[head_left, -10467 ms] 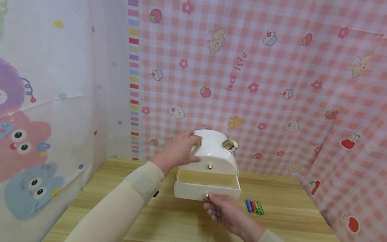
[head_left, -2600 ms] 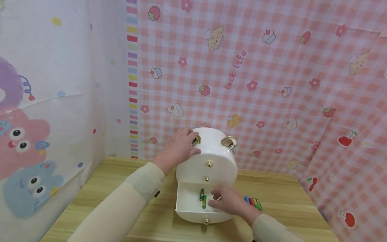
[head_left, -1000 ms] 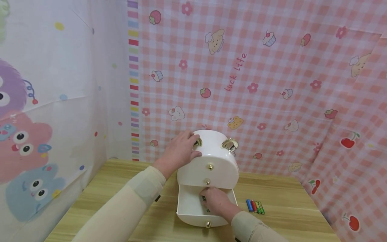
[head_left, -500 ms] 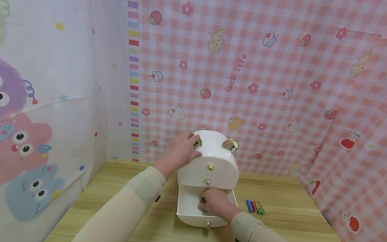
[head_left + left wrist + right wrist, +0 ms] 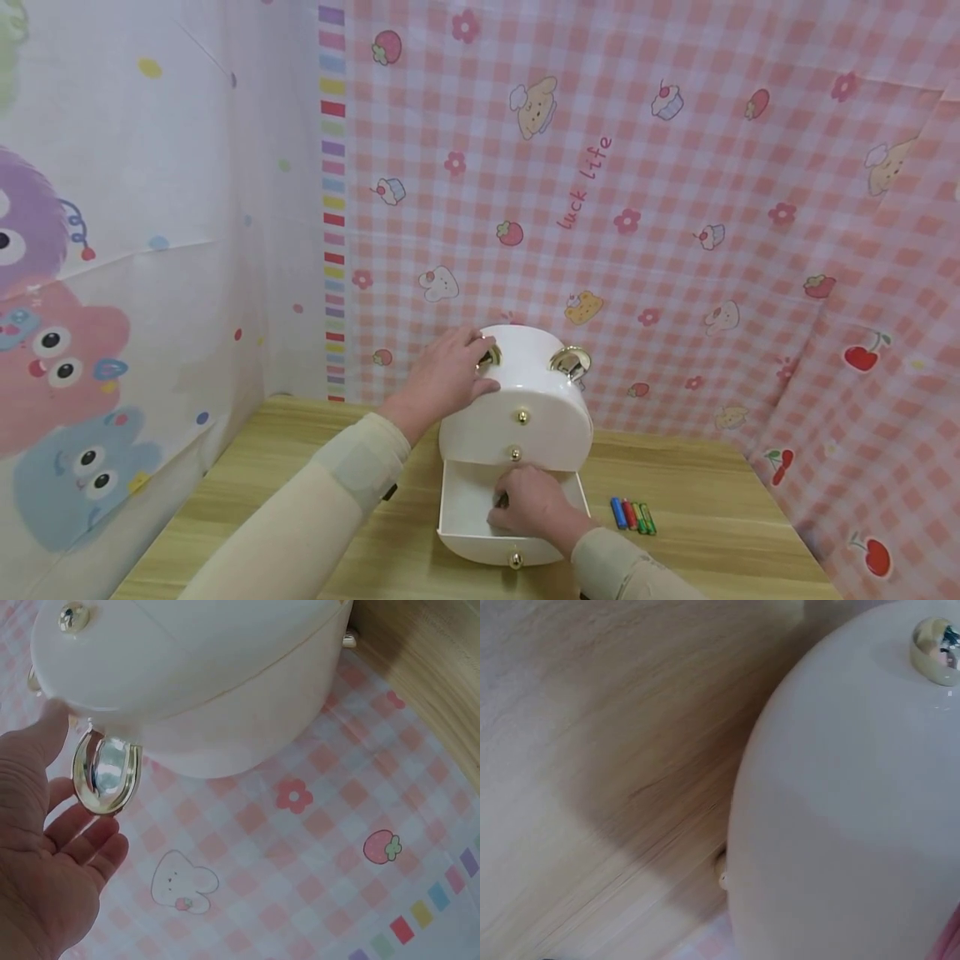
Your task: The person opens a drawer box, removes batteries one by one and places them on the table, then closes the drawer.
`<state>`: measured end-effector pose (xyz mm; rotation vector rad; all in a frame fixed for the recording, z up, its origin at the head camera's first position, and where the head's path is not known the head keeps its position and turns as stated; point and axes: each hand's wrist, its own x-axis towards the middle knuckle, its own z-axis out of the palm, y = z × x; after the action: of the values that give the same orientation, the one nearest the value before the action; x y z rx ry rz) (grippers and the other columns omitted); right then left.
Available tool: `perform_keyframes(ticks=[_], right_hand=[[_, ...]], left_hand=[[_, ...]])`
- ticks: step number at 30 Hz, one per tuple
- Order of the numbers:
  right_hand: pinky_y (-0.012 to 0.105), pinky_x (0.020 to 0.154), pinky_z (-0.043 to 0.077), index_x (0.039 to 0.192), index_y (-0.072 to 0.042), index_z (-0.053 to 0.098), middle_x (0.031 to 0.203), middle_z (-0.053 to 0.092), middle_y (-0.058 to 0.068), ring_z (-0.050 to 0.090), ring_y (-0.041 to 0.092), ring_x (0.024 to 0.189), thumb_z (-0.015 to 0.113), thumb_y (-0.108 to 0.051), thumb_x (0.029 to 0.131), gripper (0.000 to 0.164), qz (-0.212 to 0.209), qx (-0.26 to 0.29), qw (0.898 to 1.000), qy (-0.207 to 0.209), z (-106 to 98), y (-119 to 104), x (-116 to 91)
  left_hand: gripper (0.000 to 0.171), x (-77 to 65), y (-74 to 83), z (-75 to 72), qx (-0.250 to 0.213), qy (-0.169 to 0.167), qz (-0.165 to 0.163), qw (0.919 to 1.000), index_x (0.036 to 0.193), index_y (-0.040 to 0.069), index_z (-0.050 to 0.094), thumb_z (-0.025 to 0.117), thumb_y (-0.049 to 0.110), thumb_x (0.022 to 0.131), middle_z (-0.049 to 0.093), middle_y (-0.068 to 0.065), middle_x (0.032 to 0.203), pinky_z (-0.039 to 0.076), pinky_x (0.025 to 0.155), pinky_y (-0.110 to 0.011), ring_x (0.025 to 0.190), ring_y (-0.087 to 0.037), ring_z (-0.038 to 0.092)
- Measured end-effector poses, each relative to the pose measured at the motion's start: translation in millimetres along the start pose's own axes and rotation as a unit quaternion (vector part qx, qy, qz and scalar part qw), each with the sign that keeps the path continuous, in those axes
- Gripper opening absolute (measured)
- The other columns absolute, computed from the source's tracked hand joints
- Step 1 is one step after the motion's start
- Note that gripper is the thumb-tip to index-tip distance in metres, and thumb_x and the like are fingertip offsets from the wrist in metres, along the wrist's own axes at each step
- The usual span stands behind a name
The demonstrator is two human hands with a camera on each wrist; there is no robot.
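A white drawer box [image 5: 528, 354] with gold ring ears stands on the table, its bottom drawer [image 5: 461, 492] pulled out. My left hand [image 5: 442, 375] holds the box at its left ear [image 5: 105, 776], with the thumb on the front edge and the fingers behind the ear. Inside the drawer, my right hand [image 5: 534, 504] pinches a small dark battery [image 5: 503, 501] between thumb and fingers. The hand hides most of it and may cover a second one. In the right wrist view, the drawer front and its gold knob [image 5: 932, 652] fill the right side.
Right of the box, several batteries [image 5: 633, 516] in blue, red and green lie in a row on the wooden table [image 5: 300, 467]. A pink checked cloth [image 5: 660, 167] hangs close behind the box. Two upper drawers are pushed in.
The middle drawer, open earlier, is now in and the bottom one is out. My right hand has gone down over the two batteries in it. The left hand has stayed on the ear.
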<state>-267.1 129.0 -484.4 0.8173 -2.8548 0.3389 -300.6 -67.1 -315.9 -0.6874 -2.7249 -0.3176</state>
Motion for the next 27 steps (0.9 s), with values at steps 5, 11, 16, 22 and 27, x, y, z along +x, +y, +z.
perform_keyframes(ticks=[5,11,16,22,27], right_hand=[[0.025,0.063,0.051,0.080,-0.016,0.080,0.080,0.072,-0.004,0.057,0.005,0.074,0.088,-0.026,0.077,0.014,0.018,0.044,0.999,-0.003,-4,-3,-2],[0.030,0.073,0.058,0.088,-0.011,0.081,0.090,0.076,-0.001,0.064,0.011,0.083,0.087,-0.028,0.083,0.019,0.029,0.078,0.996,-0.018,-11,-1,-3],[0.033,0.074,0.059,0.091,-0.005,0.082,0.091,0.077,0.003,0.068,0.016,0.086,0.085,-0.024,0.084,0.020,0.003,0.111,0.994,-0.003,-25,3,-10],[0.029,0.072,0.057,0.097,-0.005,0.082,0.090,0.079,0.002,0.066,0.009,0.082,0.086,-0.021,0.085,0.020,0.000,0.134,0.991,-0.026,-50,9,-27],[0.028,0.073,0.054,0.103,-0.009,0.082,0.095,0.075,-0.003,0.059,0.006,0.085,0.087,-0.023,0.085,0.023,0.025,0.139,0.989,-0.032,-75,18,-46]], left_hand=[[0.078,2.0,-1.1,-1.6,0.003,-0.021,0.004,0.9998,0.156,0.013,0.055,0.085,0.044,0.091,0.059,-0.010,0.145,0.050,0.118,-0.046,0.134,-0.030,0.057],[0.080,1.5,0.0,-1.4,-0.010,-0.031,0.000,0.9995,0.156,0.014,0.054,0.088,0.042,0.089,0.056,-0.011,0.151,0.049,0.120,-0.048,0.140,-0.031,0.055],[0.082,1.5,-1.1,0.3,-0.017,-0.035,-0.009,0.9992,0.159,0.015,0.051,0.086,0.042,0.090,0.049,-0.014,0.163,0.043,0.126,-0.053,0.151,-0.035,0.047],[0.086,2.3,-3.8,1.6,-0.024,-0.024,-0.009,0.9994,0.160,0.012,0.048,0.087,0.041,0.090,0.048,-0.016,0.165,0.042,0.126,-0.053,0.153,-0.037,0.047],[0.095,3.9,-7.2,2.3,-0.042,-0.017,-0.017,0.9988,0.163,0.010,0.043,0.090,0.041,0.087,0.050,-0.013,0.165,0.047,0.123,-0.050,0.147,-0.038,0.054]])
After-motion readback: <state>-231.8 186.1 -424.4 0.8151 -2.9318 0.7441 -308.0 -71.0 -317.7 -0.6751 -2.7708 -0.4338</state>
